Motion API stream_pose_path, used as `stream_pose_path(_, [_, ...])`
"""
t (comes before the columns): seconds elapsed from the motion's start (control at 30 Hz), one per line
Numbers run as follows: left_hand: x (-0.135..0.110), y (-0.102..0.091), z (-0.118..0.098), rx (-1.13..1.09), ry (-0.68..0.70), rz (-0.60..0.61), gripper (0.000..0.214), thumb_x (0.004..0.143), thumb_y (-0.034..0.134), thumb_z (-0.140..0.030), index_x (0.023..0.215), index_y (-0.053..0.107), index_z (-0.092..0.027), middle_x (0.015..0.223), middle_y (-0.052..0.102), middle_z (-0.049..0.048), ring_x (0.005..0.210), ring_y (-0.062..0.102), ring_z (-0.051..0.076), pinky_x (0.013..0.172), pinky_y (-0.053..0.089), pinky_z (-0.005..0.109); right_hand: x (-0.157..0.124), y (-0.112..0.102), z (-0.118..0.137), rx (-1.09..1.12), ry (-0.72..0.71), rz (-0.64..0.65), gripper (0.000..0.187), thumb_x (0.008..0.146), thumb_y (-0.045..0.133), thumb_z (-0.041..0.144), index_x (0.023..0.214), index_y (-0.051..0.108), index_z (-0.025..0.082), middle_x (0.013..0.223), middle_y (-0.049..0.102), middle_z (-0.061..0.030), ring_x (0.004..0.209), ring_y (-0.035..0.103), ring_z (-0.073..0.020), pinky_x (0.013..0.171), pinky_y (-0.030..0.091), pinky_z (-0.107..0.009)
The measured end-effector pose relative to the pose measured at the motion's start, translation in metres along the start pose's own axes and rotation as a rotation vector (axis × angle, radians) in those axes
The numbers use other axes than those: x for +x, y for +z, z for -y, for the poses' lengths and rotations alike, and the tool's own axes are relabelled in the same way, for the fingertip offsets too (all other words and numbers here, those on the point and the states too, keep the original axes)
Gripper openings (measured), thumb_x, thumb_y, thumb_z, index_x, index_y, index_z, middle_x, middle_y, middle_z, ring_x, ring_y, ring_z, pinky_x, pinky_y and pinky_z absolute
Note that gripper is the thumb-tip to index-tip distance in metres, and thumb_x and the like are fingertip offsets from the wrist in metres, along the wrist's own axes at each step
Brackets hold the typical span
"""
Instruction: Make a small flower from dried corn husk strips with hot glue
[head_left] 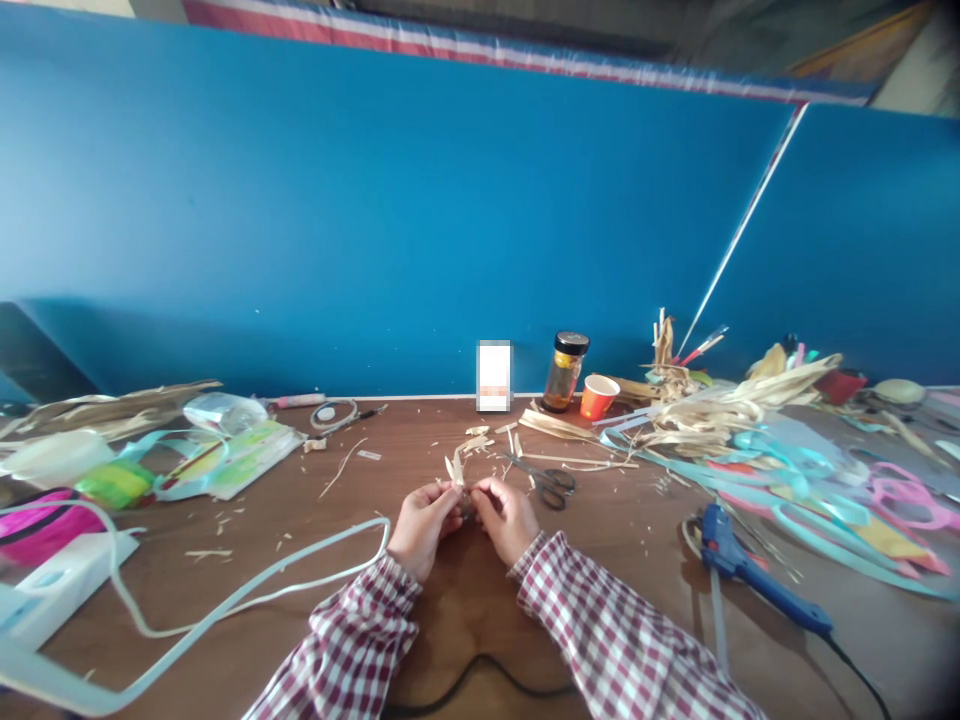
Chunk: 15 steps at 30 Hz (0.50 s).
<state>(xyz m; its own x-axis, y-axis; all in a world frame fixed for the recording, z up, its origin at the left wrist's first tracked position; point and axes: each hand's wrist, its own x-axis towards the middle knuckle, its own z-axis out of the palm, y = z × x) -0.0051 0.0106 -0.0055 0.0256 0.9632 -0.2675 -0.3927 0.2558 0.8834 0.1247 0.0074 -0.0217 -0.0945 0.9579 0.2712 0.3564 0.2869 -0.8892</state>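
Observation:
My left hand (426,526) is closed in a pinch on a small pale piece of dried husk (455,470), whose pointed tips stick up above the thumb. Close beside it, my right hand (507,516) has thumb and forefinger pressed together almost at the left fingertips. What lies between the right fingers is too small and hidden to make out. Dark-handled scissors (553,488) rest on the table just beyond my right hand. Husk scraps (474,442) are scattered behind both hands.
Right: a blue glue gun (765,575), ribbons (817,530) and a husk bundle (705,415). At the back stand a black-lidded jar (564,375) and an orange paper cup (599,398). Left: a white cable (255,597), a power strip (64,590) and a plastic bottle (223,412). A blue panel (375,200) rises behind.

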Motion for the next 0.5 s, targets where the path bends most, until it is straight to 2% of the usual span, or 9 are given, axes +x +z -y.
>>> stream_pose_path(0.2, [0.0003,-0.0022,-0.0003,0.107,-0.023,0.062,0.028,0.055,0.076,-0.035,0.062,0.062,-0.011,0.051,0.051,-0.0033,0.045,0.045,0.004,0.044,0.041,0.015,0.0026,-0.0019,-0.0029,0.145,0.046,0.007,0.026,0.086,0.044,0.038,0.089,0.061,0.018,0.069,0.061,-0.0026,0.054,0.055,-0.0132,0.046,0.043,-0.022])
stream_pose_path(0.33, [0.0015,-0.0050,0.0005,0.246,-0.039,0.157,0.027,0.061,0.072,-0.035,0.066,0.063,-0.010,0.056,0.053,-0.0017,0.048,0.046,0.005,0.045,0.041,0.016,0.0050,-0.0042,-0.0038,0.166,0.046,-0.003,0.023,0.083,0.049,0.036,0.079,0.062,0.018,0.067,0.060,-0.0017,0.053,0.052,-0.0123,0.046,0.040,-0.021])
stream_pose_path(0.5, [0.0017,-0.0068,0.0010,0.278,-0.033,0.184,0.028,0.062,0.072,-0.035,0.071,0.063,-0.010,0.058,0.053,-0.0011,0.051,0.048,0.006,0.048,0.041,0.017,0.0060,-0.0047,-0.0040,0.162,0.053,-0.030,0.016,0.079,0.053,0.030,0.075,0.061,0.017,0.061,0.058,0.0000,0.052,0.050,-0.0119,0.048,0.039,-0.022])
